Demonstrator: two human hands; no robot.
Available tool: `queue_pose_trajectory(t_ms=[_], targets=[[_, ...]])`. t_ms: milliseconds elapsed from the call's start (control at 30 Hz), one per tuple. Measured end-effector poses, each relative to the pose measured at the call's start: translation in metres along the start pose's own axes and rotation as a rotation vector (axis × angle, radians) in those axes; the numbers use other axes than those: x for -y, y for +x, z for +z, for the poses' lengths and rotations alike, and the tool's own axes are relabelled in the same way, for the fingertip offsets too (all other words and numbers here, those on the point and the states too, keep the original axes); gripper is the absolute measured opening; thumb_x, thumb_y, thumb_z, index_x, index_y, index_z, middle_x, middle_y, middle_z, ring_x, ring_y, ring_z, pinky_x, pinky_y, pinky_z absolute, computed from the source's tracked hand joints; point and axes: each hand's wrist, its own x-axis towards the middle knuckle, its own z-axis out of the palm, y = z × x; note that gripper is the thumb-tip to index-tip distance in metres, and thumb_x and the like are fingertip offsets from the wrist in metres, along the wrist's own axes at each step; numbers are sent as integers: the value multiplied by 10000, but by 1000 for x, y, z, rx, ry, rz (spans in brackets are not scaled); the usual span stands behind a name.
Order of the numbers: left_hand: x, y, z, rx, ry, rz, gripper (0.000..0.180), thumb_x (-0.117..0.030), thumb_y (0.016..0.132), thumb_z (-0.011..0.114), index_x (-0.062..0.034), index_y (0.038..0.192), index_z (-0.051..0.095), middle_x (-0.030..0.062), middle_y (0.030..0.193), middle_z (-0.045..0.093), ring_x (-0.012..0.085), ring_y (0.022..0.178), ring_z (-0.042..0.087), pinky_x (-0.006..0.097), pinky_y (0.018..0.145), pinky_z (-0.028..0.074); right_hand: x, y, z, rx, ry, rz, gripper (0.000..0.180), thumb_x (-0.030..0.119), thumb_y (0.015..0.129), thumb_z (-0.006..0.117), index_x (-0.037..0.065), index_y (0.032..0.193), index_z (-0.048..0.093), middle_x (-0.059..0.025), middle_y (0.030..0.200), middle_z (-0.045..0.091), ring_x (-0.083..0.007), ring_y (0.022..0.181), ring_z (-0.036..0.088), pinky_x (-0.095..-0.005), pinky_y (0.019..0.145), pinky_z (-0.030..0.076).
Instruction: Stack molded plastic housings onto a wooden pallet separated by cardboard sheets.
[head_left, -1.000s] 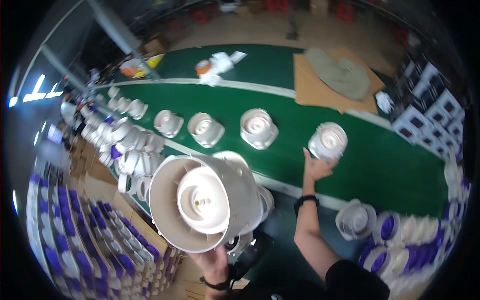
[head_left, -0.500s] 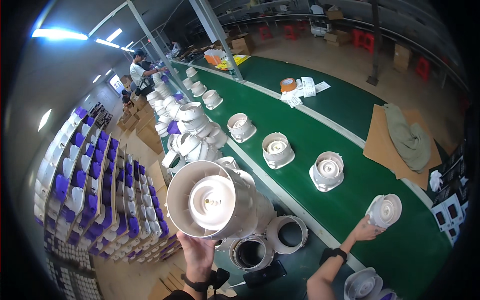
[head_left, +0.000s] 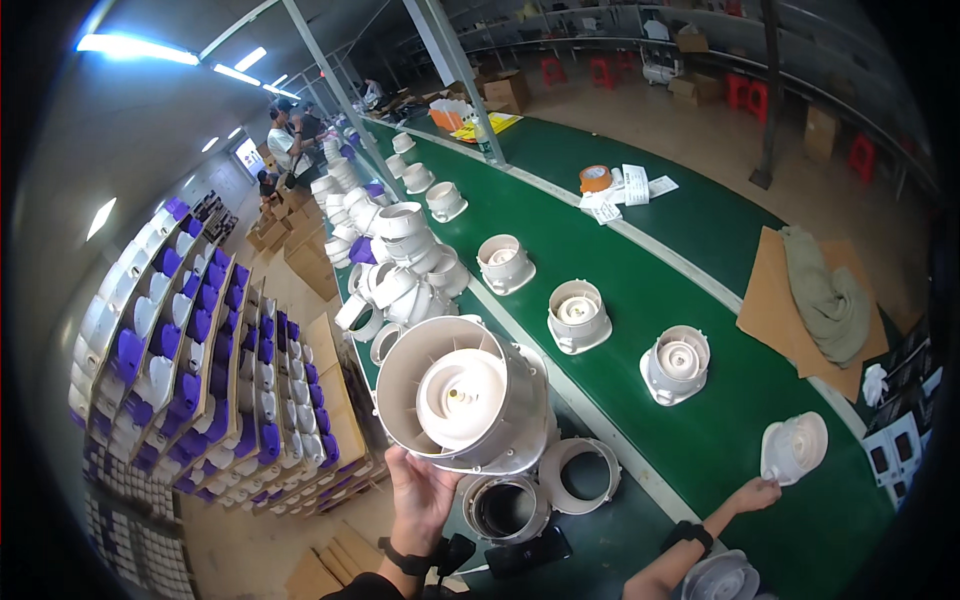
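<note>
My left hand (head_left: 420,492) grips a large white plastic round housing (head_left: 462,397) from below, its wide opening tilted toward me. Inside it show ribs around a paler round hub with a small brass-coloured centre. Over the green belt, my right hand (head_left: 755,495) has its fingers closed on the base edge of a smaller-looking white housing (head_left: 796,447). Another white housing (head_left: 679,362) stands upright on the belt farther along. Below the left-hand piece lie two open white rings (head_left: 580,475), beside a black phone (head_left: 530,553).
Several white housings line the green conveyor belt (head_left: 620,400), and a pile of white rings (head_left: 400,265) lies on its left. Racks of white and purple parts (head_left: 200,350) stand at left. Cardboard with a cloth (head_left: 825,295) lies right. A person (head_left: 285,145) stands farther back.
The left-hand housing has shifted right and turned a little. My right hand has moved slightly right and down, now gripping the base edge of its housing. The view has shifted slightly.
</note>
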Motion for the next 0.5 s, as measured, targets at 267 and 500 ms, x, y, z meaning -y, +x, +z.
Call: queue_pose_trajectory(t_ms=[267,500], targets=[[-14,-9,-7,18,-51,-6,593,-370,831,502,-21,1265,298,136,1268,398,289,1127,431,464,916,398,-25,-6,8,-191,800,457,146,-1,781,429,-112,873,405,-214,863,478,-286,816,561,-372,699,550],[-43,-40,-13,-15,-89,32,561,-327,835,453,-4,1263,288,150,1252,407,286,1108,447,461,905,405,30,-8,-62,19,686,512,215,29,762,486,-92,917,401,-213,939,464,-275,813,535,-370,727,527]])
